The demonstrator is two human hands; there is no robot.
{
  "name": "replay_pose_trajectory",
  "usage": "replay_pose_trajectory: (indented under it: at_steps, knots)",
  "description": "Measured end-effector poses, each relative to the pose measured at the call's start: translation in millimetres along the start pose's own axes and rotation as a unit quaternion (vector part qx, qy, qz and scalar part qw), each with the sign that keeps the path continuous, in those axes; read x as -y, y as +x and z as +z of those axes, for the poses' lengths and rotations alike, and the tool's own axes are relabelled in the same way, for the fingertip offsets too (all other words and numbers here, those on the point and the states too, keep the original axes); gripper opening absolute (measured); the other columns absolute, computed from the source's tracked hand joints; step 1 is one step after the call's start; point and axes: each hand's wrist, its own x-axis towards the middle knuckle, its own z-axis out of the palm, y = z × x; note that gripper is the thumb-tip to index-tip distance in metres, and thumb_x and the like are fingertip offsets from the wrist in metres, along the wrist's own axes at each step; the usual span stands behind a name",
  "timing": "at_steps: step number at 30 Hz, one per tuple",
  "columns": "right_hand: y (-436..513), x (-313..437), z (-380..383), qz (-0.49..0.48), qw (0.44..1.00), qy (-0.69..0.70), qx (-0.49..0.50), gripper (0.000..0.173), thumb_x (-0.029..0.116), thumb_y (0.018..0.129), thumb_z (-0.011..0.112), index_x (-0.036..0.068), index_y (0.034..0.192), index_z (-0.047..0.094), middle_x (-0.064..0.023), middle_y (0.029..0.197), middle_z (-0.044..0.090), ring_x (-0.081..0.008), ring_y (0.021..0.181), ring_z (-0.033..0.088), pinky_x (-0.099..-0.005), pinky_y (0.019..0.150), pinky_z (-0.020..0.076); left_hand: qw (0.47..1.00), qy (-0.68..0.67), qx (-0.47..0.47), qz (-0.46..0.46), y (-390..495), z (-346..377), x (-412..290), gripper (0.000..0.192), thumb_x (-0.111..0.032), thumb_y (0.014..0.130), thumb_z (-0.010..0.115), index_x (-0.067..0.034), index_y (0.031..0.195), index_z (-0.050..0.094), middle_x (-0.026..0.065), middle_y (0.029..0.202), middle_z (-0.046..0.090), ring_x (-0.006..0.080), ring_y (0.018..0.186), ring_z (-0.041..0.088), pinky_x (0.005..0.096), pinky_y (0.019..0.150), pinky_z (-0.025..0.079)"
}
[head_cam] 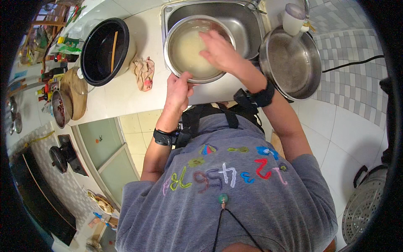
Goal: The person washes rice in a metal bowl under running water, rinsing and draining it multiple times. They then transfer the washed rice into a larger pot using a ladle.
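A stainless steel bowl (174, 67) rests over the near left part of the sink and the counter's edge. Cloudy whitish liquid (189, 53) lies in it, with a paler mass at the bottom that I cannot make out clearly. My left hand (179, 89) grips the bowl's near rim, thumb on top and fingers beneath. Over the bowl's right side is my right hand (217, 50), its fingers apart and slightly blurred, with nothing held. Whether its fingertips touch the liquid is unclear. Behind and to the right shows the steel sink basin (244, 34).
Left on the counter stand a black-lined pot (97, 53) with a wooden stick inside and a crumpled cloth (144, 72). Farther left are a round wooden board (77, 100), a small metal bowl (59, 108) and bottles. A large steel pan (289, 63) sits right of the sink.
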Motion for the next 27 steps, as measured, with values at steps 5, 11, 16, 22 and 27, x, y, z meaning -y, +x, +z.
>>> replay_pose_trajectory:
  at_steps: [5,11,16,22,27]
  knots:
    - [0.0,23.2,11.2,-0.022,0.963,-0.092,0.252,0.039,0.012,0.073,0.061,0.006,0.111,0.056,-0.0109,0.121,0.047,-0.0294,0.116,0.037,-0.0387,0.096,0.0337,0.999,0.000,0.028,-0.036,1.2,5.1,4.3,0.005,-0.006,0.079,0.050,-0.001,0.081,0.050,0.0054,0.063,0.052,0.0066,0.040,0.035,0.0208,0.033,0.018]
    - [-12.8,20.6,-20.3,-0.042,0.918,-0.209,0.334,0.030,0.002,0.068,0.055,0.006,0.096,0.063,-0.0101,0.103,0.058,-0.0273,0.105,0.048,-0.0381,0.091,0.0378,0.998,-0.004,0.028,-0.048,-3.7,2.2,2.4,0.010,-0.005,0.079,0.050,0.001,0.087,0.049,0.0060,0.065,0.053,0.0069,0.042,0.039,0.0197,0.033,0.020]
    - [-3.4,-2.2,-50.7,-0.115,0.987,-0.084,0.076,0.031,0.001,0.071,0.054,0.005,0.101,0.061,-0.0109,0.105,0.060,-0.0297,0.097,0.054,-0.0353,0.085,0.0426,0.998,-0.014,0.025,-0.049,-1.9,2.3,0.9,0.007,-0.006,0.079,0.051,0.001,0.077,0.050,0.0089,0.060,0.054,0.0048,0.035,0.025,0.0200,0.032,0.016]
    - [-1.3,-14.3,-66.4,-0.056,0.997,0.060,-0.011,0.028,0.006,0.080,0.055,0.004,0.108,0.058,-0.0114,0.101,0.061,-0.0228,0.083,0.059,-0.0278,0.072,0.0473,0.995,-0.006,0.071,-0.069,11.0,-8.1,-2.7,0.009,-0.005,0.079,0.050,0.004,0.076,0.051,0.0158,0.063,0.058,0.0045,0.035,0.027,0.0204,0.030,0.015]
    - [-20.6,-18.3,-70.6,0.060,0.990,0.103,-0.071,0.029,0.009,0.084,0.054,0.006,0.112,0.056,-0.0106,0.098,0.062,-0.0136,0.081,0.058,-0.0258,0.068,0.0480,0.998,0.039,0.018,-0.036,27.8,-7.8,-4.7,0.010,-0.004,0.079,0.049,0.005,0.075,0.050,0.0166,0.063,0.057,0.0050,0.036,0.029,0.0208,0.031,0.017]
